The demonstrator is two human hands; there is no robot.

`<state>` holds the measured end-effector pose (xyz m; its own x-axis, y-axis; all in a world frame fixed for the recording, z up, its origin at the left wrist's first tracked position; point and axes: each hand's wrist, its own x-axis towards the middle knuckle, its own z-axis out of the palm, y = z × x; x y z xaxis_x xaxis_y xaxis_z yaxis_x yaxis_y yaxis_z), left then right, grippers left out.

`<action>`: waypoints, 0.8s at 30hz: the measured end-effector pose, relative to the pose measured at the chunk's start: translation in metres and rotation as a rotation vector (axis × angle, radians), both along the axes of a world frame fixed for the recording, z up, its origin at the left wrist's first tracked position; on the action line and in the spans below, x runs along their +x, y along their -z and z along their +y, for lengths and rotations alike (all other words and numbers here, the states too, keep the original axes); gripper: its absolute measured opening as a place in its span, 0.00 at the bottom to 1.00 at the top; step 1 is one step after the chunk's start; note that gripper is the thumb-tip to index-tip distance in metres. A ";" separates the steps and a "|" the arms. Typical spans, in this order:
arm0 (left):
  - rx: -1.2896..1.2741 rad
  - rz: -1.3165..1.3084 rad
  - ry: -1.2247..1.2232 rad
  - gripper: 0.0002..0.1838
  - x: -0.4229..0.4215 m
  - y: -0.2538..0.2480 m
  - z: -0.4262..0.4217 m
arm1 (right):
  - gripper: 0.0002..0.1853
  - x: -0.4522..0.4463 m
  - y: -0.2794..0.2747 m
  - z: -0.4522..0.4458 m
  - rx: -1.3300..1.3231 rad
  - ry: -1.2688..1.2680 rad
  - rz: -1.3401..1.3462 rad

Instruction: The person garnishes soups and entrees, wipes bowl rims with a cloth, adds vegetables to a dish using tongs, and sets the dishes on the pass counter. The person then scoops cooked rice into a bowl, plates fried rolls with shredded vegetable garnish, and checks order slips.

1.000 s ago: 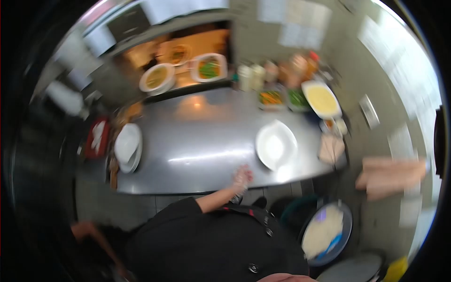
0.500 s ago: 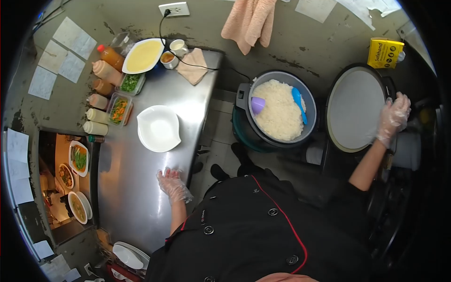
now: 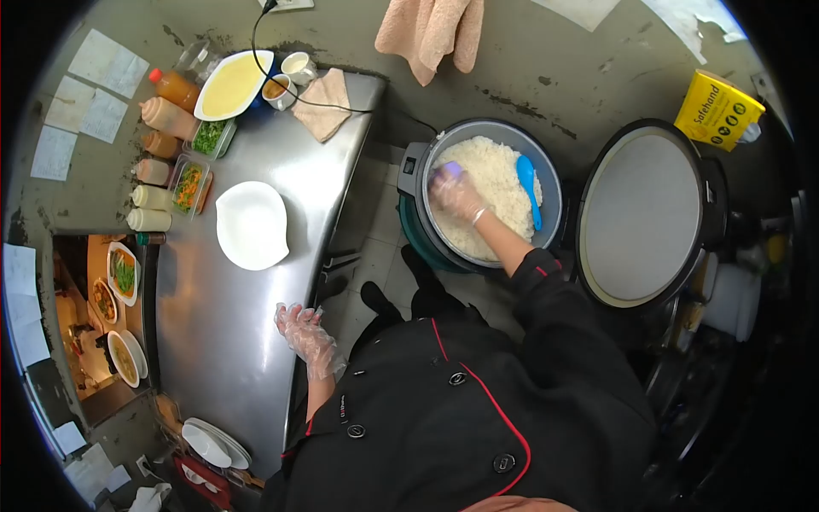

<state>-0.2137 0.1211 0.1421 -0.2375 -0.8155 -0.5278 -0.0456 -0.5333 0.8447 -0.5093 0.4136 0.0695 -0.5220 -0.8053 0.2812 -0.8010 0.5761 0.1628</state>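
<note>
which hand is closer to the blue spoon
Right. The right hand reaches into the pot holding the blue spoon, across some rice from it; the left hand is farther off, at the edge of the metal counter.

Patchy olive-grey wall (image 3: 529,72), tiled floor (image 3: 375,260)

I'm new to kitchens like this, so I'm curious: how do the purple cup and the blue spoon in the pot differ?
The purple cup is partly covered by the blurred right hand, while the blue spoon lies uncovered. In the picture, the cup is toward the pot's left side, the spoon toward its right. Their colours differ too: purple cup, blue spoon. Both are inside the pot with the rice.
</note>
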 end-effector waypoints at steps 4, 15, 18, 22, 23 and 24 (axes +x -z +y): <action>0.043 -0.009 0.059 0.27 0.013 0.029 -0.018 | 0.09 -0.060 0.006 0.016 -0.045 0.084 -0.331; 0.079 0.033 -0.084 0.27 -0.043 0.065 -0.091 | 0.17 -0.003 -0.071 0.080 0.042 0.153 -0.271; 0.095 0.035 -0.041 0.26 -0.060 0.066 -0.100 | 0.10 0.034 -0.014 0.121 0.236 0.596 -0.401; 0.052 0.085 0.099 0.29 -0.075 0.056 -0.100 | 0.07 0.070 0.009 0.050 0.213 0.722 -0.317; 0.024 0.093 0.101 0.29 -0.077 0.060 -0.101 | 0.07 0.062 0.010 0.042 0.139 0.813 -0.366; -0.004 0.097 0.107 0.30 -0.078 0.064 -0.102 | 0.08 0.049 0.011 0.035 0.066 0.906 -0.418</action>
